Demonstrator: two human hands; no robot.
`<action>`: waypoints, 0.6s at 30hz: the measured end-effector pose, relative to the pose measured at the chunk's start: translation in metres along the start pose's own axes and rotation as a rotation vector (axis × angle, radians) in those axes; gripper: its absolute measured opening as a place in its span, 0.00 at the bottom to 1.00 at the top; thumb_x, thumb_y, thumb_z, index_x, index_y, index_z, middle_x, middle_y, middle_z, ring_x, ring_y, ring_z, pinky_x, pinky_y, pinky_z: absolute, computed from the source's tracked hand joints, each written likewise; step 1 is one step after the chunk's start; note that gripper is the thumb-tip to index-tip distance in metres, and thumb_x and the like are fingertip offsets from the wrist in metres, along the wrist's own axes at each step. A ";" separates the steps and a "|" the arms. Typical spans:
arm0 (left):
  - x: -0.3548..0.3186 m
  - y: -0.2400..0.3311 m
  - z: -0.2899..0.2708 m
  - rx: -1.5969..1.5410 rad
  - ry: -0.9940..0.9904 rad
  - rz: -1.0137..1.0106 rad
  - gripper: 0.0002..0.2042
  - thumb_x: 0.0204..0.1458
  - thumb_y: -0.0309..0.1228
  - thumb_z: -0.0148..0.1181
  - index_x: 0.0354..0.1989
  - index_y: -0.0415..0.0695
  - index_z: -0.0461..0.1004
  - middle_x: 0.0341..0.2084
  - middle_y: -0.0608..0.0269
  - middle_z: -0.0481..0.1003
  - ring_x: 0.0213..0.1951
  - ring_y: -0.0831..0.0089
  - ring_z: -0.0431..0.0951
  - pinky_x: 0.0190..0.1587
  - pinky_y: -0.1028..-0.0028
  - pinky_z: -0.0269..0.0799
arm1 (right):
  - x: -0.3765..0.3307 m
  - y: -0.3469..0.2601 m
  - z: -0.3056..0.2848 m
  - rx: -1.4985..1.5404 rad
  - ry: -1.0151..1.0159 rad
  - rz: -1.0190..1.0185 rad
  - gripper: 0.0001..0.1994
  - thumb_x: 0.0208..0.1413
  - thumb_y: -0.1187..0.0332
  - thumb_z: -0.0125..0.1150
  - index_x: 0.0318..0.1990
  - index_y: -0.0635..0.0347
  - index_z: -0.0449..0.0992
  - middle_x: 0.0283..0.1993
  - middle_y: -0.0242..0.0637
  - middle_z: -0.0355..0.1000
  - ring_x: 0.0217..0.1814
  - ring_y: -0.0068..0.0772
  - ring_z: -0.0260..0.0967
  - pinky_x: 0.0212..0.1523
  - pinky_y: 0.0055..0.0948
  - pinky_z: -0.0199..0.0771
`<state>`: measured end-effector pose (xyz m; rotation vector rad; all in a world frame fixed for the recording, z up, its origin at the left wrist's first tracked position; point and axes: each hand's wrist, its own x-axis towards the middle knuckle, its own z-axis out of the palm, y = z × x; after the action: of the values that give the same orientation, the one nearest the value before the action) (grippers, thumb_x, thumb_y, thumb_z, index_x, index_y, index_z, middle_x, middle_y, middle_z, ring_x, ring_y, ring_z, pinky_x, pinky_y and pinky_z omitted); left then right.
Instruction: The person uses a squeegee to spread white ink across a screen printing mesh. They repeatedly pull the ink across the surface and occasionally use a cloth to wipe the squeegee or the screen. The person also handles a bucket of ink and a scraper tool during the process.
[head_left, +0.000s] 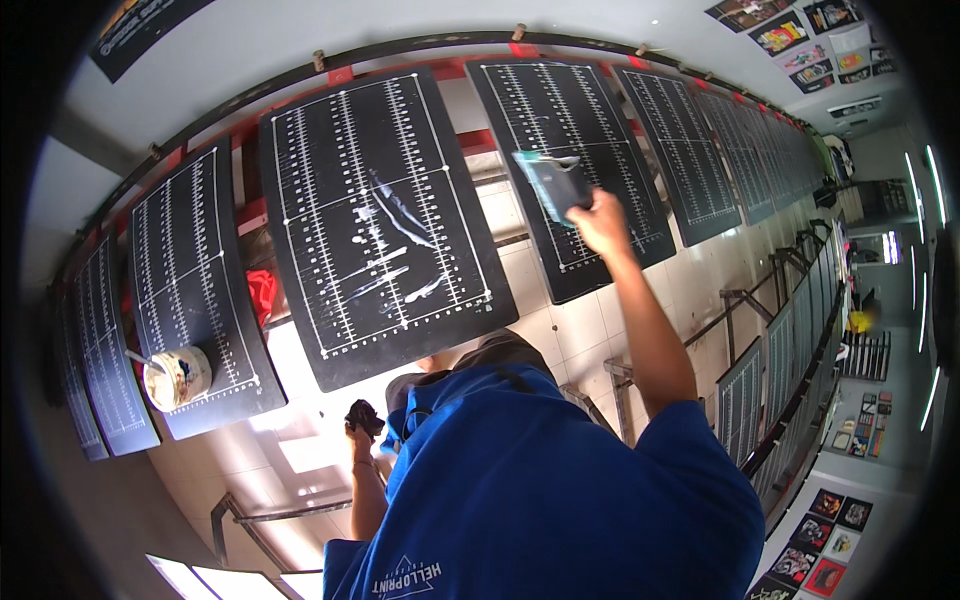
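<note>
My right hand (602,226), arm stretched forward, is closed on a flat scraper (568,188) with a dark body and a pale teal edge. The scraper is over a black board (512,90) printed with white rulers and grid lines; whether it touches the surface I cannot tell. My left hand (356,434) hangs low beside my body, its fingers round a small dark bunched thing (366,415) whose kind does not show. Straight ahead of me lies another ruled black board (300,250), with white streaks of paste (400,215) on its middle and lower part.
On a board to the left stands an open tub (178,380) smeared with whitish paste, a stick poking out. A red cloth (262,294) shows between boards. More ruled boards (680,150) run along the rack to the right. Metal frame bars (290,512) stand behind me.
</note>
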<state>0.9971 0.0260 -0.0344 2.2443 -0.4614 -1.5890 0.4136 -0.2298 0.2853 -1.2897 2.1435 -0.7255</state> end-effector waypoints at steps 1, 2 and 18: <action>0.002 -0.002 -0.002 0.002 -0.038 0.068 0.21 0.64 0.32 0.44 0.66 0.47 0.62 0.48 0.54 0.76 0.43 0.65 0.81 0.32 0.65 0.80 | 0.011 0.023 -0.021 -0.113 0.051 0.018 0.20 0.47 0.68 0.64 0.51 0.58 0.79 0.40 0.49 0.80 0.43 0.48 0.79 0.43 0.40 0.77; 0.009 -0.006 -0.006 0.005 -0.077 0.139 0.23 0.64 0.34 0.46 0.67 0.47 0.60 0.49 0.52 0.76 0.42 0.64 0.80 0.31 0.65 0.79 | 0.020 0.044 -0.043 -0.225 0.105 0.035 0.20 0.47 0.67 0.65 0.51 0.58 0.79 0.41 0.49 0.80 0.45 0.49 0.79 0.45 0.42 0.77; 0.025 0.024 -0.004 0.118 -0.128 0.176 0.22 0.62 0.34 0.48 0.64 0.42 0.64 0.47 0.50 0.76 0.33 0.64 0.80 0.23 0.69 0.75 | -0.128 0.036 0.035 -0.650 0.145 0.265 0.19 0.49 0.65 0.68 0.49 0.53 0.75 0.44 0.42 0.74 0.43 0.50 0.78 0.43 0.50 0.78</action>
<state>1.0069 -0.0066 -0.0428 2.1248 -0.7838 -1.6577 0.4663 -0.1062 0.2569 -1.2279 2.7275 0.0036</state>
